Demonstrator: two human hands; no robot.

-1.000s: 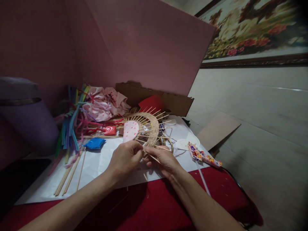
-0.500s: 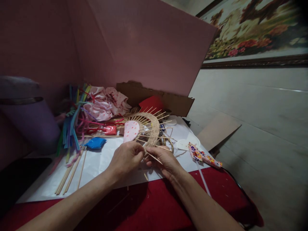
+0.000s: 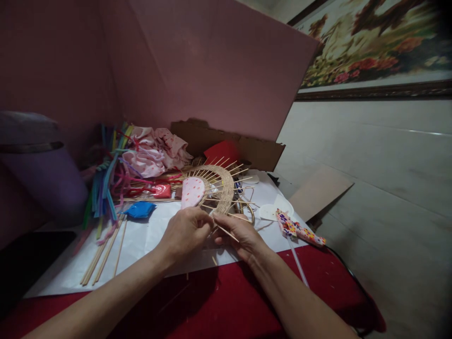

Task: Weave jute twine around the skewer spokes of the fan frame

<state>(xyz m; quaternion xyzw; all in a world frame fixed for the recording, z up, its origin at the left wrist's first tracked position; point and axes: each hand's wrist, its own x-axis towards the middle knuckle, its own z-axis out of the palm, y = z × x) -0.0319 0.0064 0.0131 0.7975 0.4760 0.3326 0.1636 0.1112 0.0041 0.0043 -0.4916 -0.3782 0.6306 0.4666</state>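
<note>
Fingers [image 3: 203, 217] of the left hand [image 3: 184, 231] are curled in and drawn together at the near edge of a woven wheel [image 3: 228, 189]; I cannot tell what, if anything, is pinched inside them. Just beside, at three o'clock from them, the right hand [image 3: 243, 235] is clamped on that same edge, thumb on top and other fingers bent beneath.

Above the hands, at twelve o'clock, the wheel shows a broad tan band of ridged rows, thin pale sticks set like spokes, and a pink centre cloth [image 3: 193, 190] with red dots, edged in tan. Part of it is hidden behind the left hand.

Both forearms come up from the bottom, the left from seven o'clock, the right from five, the wrists tilted inward so the hands nearly meet.

The band bulges toward two o'clock, its arc running from about eleven round to five. Stick ends fan out past it from twelve to four; one by the right hand slants toward four.

Farther out lie a blue packet [image 3: 140, 210] between nine and ten, a red packet [image 3: 162, 190] at ten, loose sticks [image 3: 100, 259] between eight and nine, and flowered cloth [image 3: 287, 223] at three, all on white paper [image 3: 155, 233].
</note>
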